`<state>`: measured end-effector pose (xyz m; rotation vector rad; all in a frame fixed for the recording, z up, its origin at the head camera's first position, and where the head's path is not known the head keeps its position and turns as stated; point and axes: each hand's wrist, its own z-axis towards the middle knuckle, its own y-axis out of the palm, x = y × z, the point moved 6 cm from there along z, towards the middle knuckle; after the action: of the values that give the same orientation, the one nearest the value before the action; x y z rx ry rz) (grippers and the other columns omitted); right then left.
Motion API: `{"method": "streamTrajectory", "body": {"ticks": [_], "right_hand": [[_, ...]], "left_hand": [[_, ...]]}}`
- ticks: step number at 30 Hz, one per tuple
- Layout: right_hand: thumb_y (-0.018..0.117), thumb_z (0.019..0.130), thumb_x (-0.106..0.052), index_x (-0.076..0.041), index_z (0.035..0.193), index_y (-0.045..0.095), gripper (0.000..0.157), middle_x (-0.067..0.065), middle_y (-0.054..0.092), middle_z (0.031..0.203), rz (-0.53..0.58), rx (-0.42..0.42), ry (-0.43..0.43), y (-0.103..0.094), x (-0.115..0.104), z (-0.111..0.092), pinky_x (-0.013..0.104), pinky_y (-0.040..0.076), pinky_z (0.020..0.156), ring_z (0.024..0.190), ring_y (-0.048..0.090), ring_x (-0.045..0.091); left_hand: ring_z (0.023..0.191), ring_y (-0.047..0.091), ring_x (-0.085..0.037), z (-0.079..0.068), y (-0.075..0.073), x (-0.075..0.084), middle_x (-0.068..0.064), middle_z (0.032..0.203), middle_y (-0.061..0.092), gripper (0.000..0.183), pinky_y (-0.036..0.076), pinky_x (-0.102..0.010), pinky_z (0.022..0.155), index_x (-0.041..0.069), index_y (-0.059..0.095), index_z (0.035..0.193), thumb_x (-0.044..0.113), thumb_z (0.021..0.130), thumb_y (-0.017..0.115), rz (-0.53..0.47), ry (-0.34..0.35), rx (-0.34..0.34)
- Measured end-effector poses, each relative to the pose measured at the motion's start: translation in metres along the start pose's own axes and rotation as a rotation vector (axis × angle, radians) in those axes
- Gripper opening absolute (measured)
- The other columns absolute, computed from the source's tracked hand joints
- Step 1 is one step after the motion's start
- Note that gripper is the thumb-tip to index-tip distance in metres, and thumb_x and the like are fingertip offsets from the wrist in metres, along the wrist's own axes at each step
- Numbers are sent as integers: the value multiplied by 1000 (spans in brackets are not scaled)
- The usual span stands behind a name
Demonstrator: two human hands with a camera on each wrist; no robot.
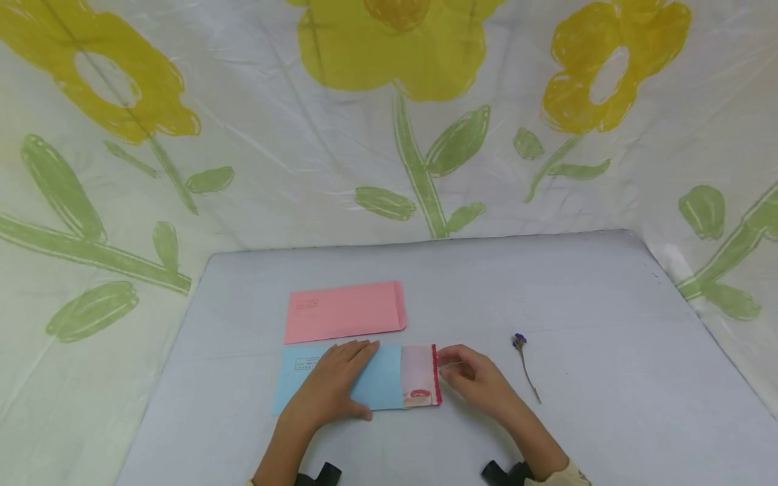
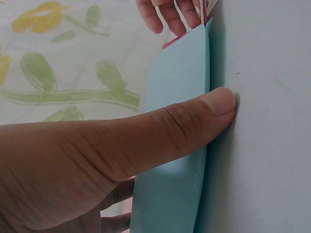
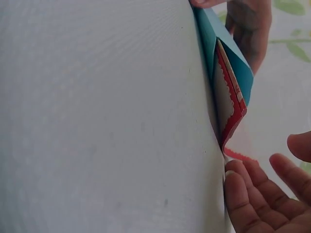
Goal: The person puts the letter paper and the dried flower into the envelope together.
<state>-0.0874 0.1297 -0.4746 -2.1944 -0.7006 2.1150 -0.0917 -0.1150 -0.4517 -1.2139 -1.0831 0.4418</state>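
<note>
Lying on the grey table [image 1: 595,304]: two envelopes, one card, one dried flower [image 1: 524,361]. Pressing flat-fingered on the blue envelope [image 1: 383,385], left hand [image 1: 331,385]; pinching the red-edged card [image 1: 421,375] at its mouth, right hand [image 1: 477,379]. Resting just behind, pink envelope [image 1: 345,311].

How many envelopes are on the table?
2: a pink envelope lying farther back, and a blue envelope in front of it, under the left hand.
</note>
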Motion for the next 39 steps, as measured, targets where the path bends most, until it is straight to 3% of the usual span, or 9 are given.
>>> {"method": "streamTrajectory", "body": {"ticks": [16, 39], "right_hand": [[64, 97, -8, -1, 127, 61, 31, 17, 63, 125, 105, -62, 20, 9, -2, 2, 22, 54, 85, 102, 66, 28], [59, 98, -4, 6, 128, 58, 32, 22, 61, 126, 153, -125, -19, 21, -8, 7, 24, 55, 84, 103, 67, 31]], "left_hand": [[137, 42, -29, 1, 1, 0, -8, 147, 50, 112, 29, -55, 115, 10, 45, 150, 36, 56, 99, -2, -3, -3], [138, 41, -28, 2, 1, 0, -8, 148, 50, 114, 28, -55, 115, 11, 44, 151, 38, 55, 99, 9, -10, -10]]}}
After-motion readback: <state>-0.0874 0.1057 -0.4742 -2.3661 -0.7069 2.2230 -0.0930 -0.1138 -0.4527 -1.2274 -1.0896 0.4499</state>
